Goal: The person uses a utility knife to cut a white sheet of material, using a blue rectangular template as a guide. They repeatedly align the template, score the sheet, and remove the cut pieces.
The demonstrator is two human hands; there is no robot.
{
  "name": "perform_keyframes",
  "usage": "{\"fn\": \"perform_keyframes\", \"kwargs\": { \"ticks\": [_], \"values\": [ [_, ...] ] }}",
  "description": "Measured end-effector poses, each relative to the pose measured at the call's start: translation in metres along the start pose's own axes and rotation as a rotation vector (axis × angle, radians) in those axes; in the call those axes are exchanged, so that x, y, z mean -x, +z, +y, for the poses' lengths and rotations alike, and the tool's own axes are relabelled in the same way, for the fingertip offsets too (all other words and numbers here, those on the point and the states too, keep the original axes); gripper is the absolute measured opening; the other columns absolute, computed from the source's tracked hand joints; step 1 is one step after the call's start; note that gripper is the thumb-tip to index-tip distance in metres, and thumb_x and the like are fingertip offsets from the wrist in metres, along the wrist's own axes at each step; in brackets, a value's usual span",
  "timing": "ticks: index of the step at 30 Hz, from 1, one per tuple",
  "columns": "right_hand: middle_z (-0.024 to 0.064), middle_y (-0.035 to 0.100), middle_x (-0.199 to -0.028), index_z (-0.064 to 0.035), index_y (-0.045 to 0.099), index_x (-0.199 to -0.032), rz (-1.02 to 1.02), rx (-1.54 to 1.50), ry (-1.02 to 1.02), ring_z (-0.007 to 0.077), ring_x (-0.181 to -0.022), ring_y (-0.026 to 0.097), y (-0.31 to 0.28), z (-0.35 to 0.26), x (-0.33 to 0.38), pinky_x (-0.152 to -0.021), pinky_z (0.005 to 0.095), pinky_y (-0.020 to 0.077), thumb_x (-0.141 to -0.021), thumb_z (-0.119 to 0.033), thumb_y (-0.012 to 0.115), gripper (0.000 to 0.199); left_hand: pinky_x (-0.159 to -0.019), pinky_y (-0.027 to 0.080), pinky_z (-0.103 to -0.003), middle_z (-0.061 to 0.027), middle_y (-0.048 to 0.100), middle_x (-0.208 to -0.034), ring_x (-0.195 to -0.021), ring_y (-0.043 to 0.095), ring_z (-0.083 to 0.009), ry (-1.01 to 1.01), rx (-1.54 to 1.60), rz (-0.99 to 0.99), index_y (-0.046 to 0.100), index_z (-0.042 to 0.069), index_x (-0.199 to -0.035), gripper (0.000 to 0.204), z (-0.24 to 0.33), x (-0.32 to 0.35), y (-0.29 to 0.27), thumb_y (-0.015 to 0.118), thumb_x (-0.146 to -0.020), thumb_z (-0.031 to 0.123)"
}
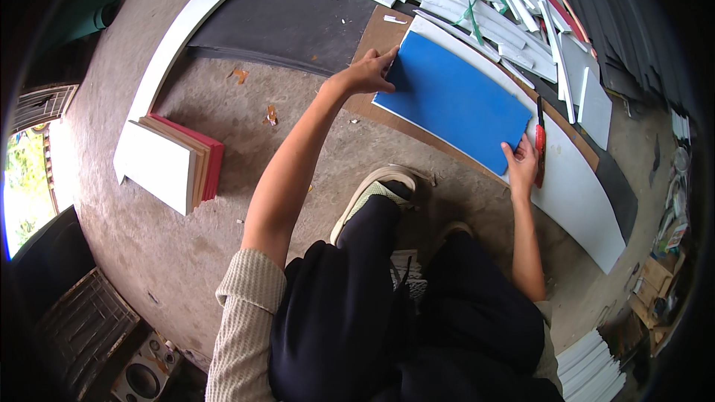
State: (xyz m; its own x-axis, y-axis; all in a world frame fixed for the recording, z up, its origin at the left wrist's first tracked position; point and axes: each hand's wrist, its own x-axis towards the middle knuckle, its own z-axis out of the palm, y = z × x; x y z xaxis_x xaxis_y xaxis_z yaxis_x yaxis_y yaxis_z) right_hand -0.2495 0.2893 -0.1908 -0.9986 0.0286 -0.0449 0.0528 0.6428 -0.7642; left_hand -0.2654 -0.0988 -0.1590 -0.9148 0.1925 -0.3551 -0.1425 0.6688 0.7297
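Arms [292, 167] outstretched, left grip [381, 73] and right grip [523, 161] clamp opposite ends of blue board [454, 104].

Between the left hand [369, 73] and the right hand [524, 164], the blue board [454, 100] closes the way. Beyond them, the heap of white strips [432, 0] makes an obstacle. A red tool [541, 140] lies just beside the right hand. Leftward of the left hand, the floor [249, 130] leaves passage until the stacked boards [156, 164].
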Motion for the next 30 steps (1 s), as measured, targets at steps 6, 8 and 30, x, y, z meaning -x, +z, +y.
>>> {"fn": "perform_keyframes", "kwargs": {
  "ticks": [6, 8, 30],
  "values": [
    [0.0127, 0.049, -0.1, 0.0, 0.049, -0.117, 0.015, 0.051, -0.011, 0.0193, -0.083, 0.055, -0.001, -0.008, 0.002, -0.075, 0.0295, 0.0456, -0.071, -0.026, 0.071, 0.057, -0.085, 0.045, -0.031, -0.014, 0.042, -0.104, -0.092, 0.051, -0.0248, 0.01, 0.008, -0.053, 0.016, 0.016, -0.138, 0.085, 0.0, -0.001, -0.003, 0.062, -0.067, 0.013],
    [0.0127, 0.049, -0.099, 0.0004, 0.049, -0.117, 0.016, 0.057, -0.017, 0.0195, -0.082, 0.055, -0.004, -0.004, 0.001, -0.074, 0.0296, 0.0454, -0.071, -0.027, 0.071, 0.057, -0.086, 0.044, -0.031, -0.0135, 0.041, -0.105, -0.093, 0.051, -0.0246, 0.013, 0.014, -0.061, 0.016, 0.016, -0.138, 0.085, 0.003, -0.001, -0.004, 0.062, -0.067, 0.013],
    [0.0138, 0.06, -0.085, 0.002, 0.05, -0.115, -0.028, 0.013, 0.044, 0.0193, -0.076, 0.058, -0.003, -0.009, -0.005, -0.071, 0.0302, 0.0452, -0.066, -0.027, 0.074, 0.062, -0.084, 0.042, -0.033, -0.016, 0.038, -0.107, -0.092, 0.048, -0.0273, -0.035, -0.083, 0.024, 0.01, 0.01, -0.138, 0.093, 0.002, -0.009, 0.005, 0.063, -0.062, 0.016]
  ]
}}
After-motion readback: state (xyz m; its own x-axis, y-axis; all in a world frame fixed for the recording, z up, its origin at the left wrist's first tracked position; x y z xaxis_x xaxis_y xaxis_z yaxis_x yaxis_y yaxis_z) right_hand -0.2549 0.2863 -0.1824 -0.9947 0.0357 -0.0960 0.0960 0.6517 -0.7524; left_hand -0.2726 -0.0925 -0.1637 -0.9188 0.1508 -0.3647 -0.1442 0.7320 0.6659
